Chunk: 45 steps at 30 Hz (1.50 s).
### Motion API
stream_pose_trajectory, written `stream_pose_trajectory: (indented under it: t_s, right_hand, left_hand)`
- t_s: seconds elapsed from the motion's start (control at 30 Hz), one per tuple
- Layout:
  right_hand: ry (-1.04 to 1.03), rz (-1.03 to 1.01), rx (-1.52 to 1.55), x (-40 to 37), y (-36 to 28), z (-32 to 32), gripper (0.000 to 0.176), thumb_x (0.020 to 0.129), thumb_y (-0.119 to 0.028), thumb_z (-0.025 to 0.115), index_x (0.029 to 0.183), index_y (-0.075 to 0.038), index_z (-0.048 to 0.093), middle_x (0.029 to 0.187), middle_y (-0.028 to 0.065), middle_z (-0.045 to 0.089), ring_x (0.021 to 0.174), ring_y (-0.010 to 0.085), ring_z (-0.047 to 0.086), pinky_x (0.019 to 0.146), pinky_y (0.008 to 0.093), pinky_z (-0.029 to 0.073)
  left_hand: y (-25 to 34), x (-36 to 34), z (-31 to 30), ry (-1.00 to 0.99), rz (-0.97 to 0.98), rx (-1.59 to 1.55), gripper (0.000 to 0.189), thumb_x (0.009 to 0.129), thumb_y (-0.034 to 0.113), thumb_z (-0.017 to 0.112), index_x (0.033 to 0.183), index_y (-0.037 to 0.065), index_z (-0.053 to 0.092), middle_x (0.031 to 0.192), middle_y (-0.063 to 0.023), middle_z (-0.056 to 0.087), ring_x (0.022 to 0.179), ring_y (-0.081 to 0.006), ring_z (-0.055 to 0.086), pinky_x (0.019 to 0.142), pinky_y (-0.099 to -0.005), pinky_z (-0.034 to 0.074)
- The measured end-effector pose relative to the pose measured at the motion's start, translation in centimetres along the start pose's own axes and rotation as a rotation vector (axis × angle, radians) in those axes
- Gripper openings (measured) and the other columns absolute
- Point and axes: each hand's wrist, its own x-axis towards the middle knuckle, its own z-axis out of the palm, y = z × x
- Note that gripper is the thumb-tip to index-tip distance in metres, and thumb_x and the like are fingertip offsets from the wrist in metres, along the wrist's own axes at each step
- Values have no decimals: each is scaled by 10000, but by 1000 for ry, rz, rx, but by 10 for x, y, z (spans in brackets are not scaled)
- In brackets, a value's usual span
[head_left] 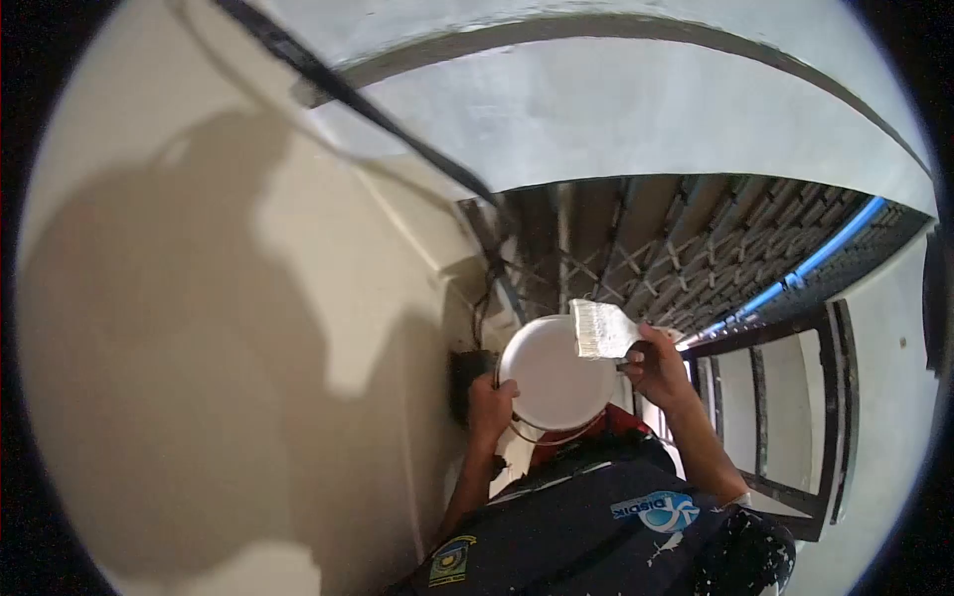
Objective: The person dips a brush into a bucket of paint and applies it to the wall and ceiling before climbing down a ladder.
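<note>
My left hand [491, 405] grips the left rim of a round white bucket [550, 387], thumb over the edge. Thin wire handle hangs along the bucket's lower side. The inside of the bucket looks white all over. In my right hand [660, 370] is a wide paintbrush [602, 330], held by its handle, with fingers wrapped round it. Its pale bristles point left, over the bucket's upper right rim, and look coated in white.
A cream wall [199, 348] with my shadow fills the left. Overhead runs a white beam [556, 109], crossed by a dark cable [368, 109]. Beyond the bucket is a folding metal lattice gate [656, 248] with a blue pipe [835, 243]. A dark-framed window [760, 417] stands at right.
</note>
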Motion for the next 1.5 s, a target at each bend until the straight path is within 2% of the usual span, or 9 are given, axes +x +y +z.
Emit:
stream_pose_trajectory:
  t_s: [0.1, 0.33, 0.4, 0.53, 0.8, 0.97, 1.03, 1.23, 1.5]
  right_hand:
    - [-165, -66, -106, -12, 7, 57, 200, 912, -255, 687, 909, -82, 586, 683, 20, 567, 631, 125, 571, 539, 263, 461]
    - [-318, -881, -671, -19, 40, 200, 212, 887, -80, 672, 1052, 27, 594, 838, 98, 644, 697, 223, 647, 590, 336, 520]
    - [-588, -1970, -1352, -8, 25, 236, 286, 835, -95, 695, 1073, 33, 600, 891, 124, 651, 742, 251, 651, 637, 331, 542]
    - [-646, -2129, -1680, 3, 20, 276, 416, 660, -209, 673, 1020, -4, 628, 988, 95, 593, 887, 242, 601, 703, 345, 497]
    - [-842, -2503, -2031, 50, 20, 297, 210, 724, -220, 649, 857, -66, 597, 883, 63, 586, 887, 216, 604, 748, 353, 462]
    - [-1080, -2374, -2073, 66, 32, 290, 200, 779, -239, 647, 831, -51, 600, 863, 70, 582, 842, 222, 611, 722, 356, 490]
    - [-1167, -2030, -2146, 49, 26, 303, 198, 765, -230, 652, 827, -52, 593, 891, 73, 583, 838, 232, 604, 731, 375, 513]
    - [-952, -2377, -2072, 23, -12, 356, 204, 740, -226, 666, 844, -65, 596, 940, 71, 572, 870, 234, 592, 688, 342, 547]
    - [-1208, -2380, -2159, 70, 31, 309, 158, 752, -182, 641, 825, -41, 635, 935, 88, 558, 912, 248, 579, 671, 348, 553]
  left_hand:
    - [-11, 3, -31, -11, -24, -46, 316, 726, 180, 604, 915, -63, 676, 740, -236, 664, 686, -292, 675, 675, -405, 508]
    - [12, -4, -29, -18, 10, 45, 315, 741, 193, 602, 909, -60, 683, 768, -242, 670, 717, -365, 685, 699, -436, 523]
    - [24, -8, -25, -33, -49, 90, 312, 744, 199, 604, 907, -53, 686, 772, -243, 671, 729, -380, 684, 708, -439, 528]
    - [7, -7, -12, -88, 25, 27, 307, 753, 225, 608, 894, -35, 688, 766, -236, 672, 741, -385, 683, 712, -446, 533]
    - [-7, -9, 12, -181, 5, 112, 361, 748, 292, 622, 889, -32, 694, 811, -267, 672, 796, -402, 684, 735, -491, 532]
    - [-26, -6, 25, -142, 70, 192, 342, 743, 277, 612, 837, -46, 677, 734, -191, 672, 672, -302, 673, 656, -449, 525]
    - [-26, -5, 24, -146, 86, 155, 348, 740, 282, 615, 824, -50, 674, 736, -197, 670, 675, -311, 672, 655, -452, 522]
    - [-24, -7, 22, -89, 98, 200, 356, 732, 297, 632, 790, -53, 661, 742, -214, 663, 671, -335, 663, 640, -461, 512]
    - [-17, -7, 11, -180, -25, 188, 442, 725, 336, 641, 936, -50, 684, 880, -289, 671, 866, -423, 674, 794, -490, 527]
